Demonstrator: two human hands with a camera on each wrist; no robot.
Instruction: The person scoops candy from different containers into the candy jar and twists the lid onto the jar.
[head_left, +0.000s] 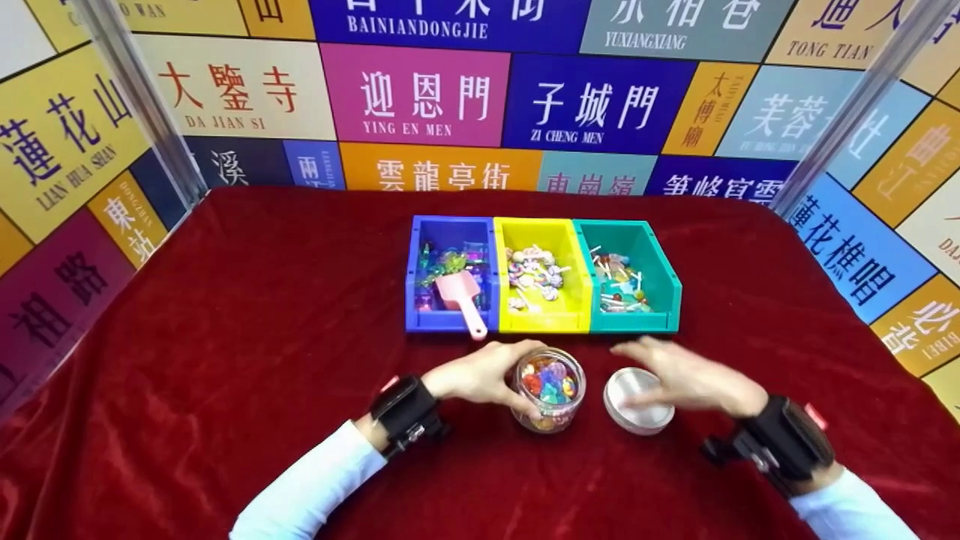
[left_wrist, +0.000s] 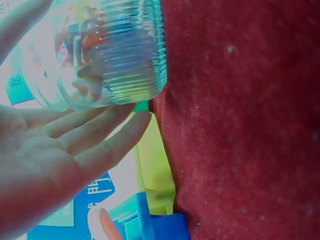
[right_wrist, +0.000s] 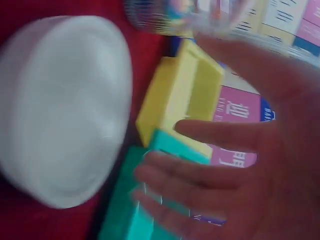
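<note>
I see my left hand [head_left: 480,373] cupping the ribbed, clear jar [head_left: 550,388] of glossy candies near centre on the red velvet cloth [head_left: 247,360], fingers loosely together. My right hand [head_left: 686,375] hovers, blurred, fingers spread flat over the round white lid [head_left: 637,401] just right; bare cloth surrounds both.
</note>
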